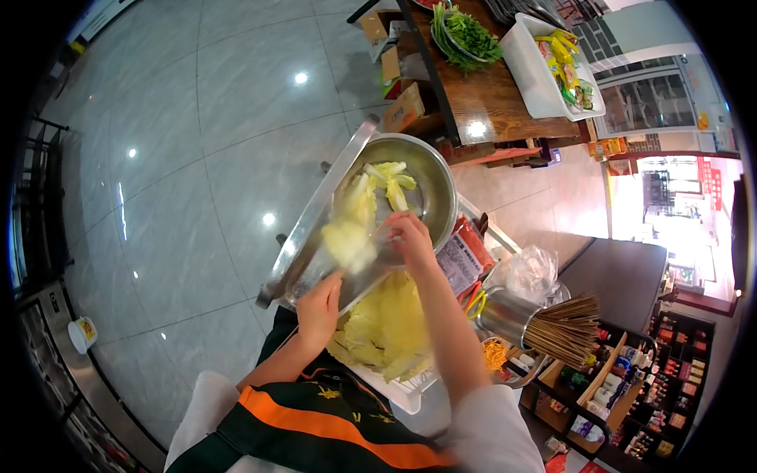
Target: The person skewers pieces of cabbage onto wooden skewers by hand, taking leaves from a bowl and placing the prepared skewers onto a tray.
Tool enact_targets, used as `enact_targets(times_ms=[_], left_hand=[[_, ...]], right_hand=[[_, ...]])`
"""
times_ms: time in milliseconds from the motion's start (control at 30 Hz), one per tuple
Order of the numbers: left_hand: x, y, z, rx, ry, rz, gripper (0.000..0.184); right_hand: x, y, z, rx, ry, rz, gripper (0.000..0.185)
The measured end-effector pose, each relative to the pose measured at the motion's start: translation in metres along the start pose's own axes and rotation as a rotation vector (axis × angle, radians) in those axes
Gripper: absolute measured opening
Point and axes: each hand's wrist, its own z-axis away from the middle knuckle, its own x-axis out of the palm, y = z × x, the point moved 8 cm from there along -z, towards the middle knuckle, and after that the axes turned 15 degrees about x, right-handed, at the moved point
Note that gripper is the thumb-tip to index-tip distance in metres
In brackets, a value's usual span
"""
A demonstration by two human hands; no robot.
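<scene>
A pale yellow-green cabbage leaf [349, 243], blurred by motion, hangs between my hands over a steel tray. My left hand [318, 309] is closed at the leaf's lower end. Over the near rim of a round steel basin [441, 181], my right hand [412, 236] is closed in a pinch; what its fingertips hold is smeared. Torn cabbage pieces [390, 180] lie inside the basin. Closer to my body, a heap of cabbage leaves [390, 323] fills a white basket [406, 394], partly behind my right forearm.
Right of the basin are a red-and-white packet [464, 256], a clear plastic bag [528, 272] and a steel pot [505, 315] of wooden skewers [564, 327]. A wooden table [473, 98] beyond bears leafy greens [465, 38] and a white bin [536, 87]. The steel tray's edge [315, 213] runs along the left.
</scene>
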Motion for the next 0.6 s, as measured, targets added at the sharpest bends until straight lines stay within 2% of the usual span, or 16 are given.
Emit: enact_targets(times_ms=[33, 67, 133, 167, 233, 333, 367, 433, 467, 533, 600], left_hand=[[-0.001, 0.0, 0.003, 0.0, -0.013, -0.016, 0.022], [-0.002, 0.0, 0.008, -0.001, -0.015, -0.017, 0.022], [-0.001, -0.004, 0.016, -0.032, -0.061, -0.066, 0.022], [-0.002, -0.004, 0.018, -0.036, -0.06, -0.072, 0.022], [-0.002, 0.002, 0.017, -0.004, -0.06, -0.075, 0.022], [-0.001, 0.001, 0.017, -0.004, -0.042, -0.054, 0.022], [-0.002, 0.001, 0.016, -0.005, -0.042, -0.053, 0.022], [-0.003, 0.0, 0.014, -0.009, -0.019, -0.046, 0.021], [-0.004, -0.001, 0.013, -0.011, -0.015, -0.042, 0.021], [-0.002, -0.006, 0.011, -0.056, -0.066, -0.059, 0.021], [-0.001, -0.007, 0.008, -0.066, -0.064, -0.049, 0.02]], right_hand=[[-0.007, -0.013, -0.01, -0.185, 0.146, 0.331, 0.023], [-0.01, -0.007, -0.023, -0.183, 0.146, 0.329, 0.023], [0.013, -0.013, -0.036, -0.518, 0.33, 0.989, 0.029], [0.017, -0.005, -0.045, -0.518, 0.323, 0.988, 0.029], [0.023, 0.001, -0.054, -0.65, 0.526, 1.177, 0.036], [0.019, 0.006, -0.07, -0.636, 0.615, 1.259, 0.042], [0.012, 0.005, -0.072, -0.635, 0.615, 1.261, 0.042], [-0.005, -0.002, -0.064, -0.314, 0.45, 1.06, 0.038], [-0.006, -0.012, -0.051, -0.314, 0.451, 1.066, 0.038], [-0.009, -0.003, -0.037, -0.011, 0.008, 0.196, 0.022], [-0.018, -0.009, -0.026, -0.006, -0.018, 0.109, 0.017]])
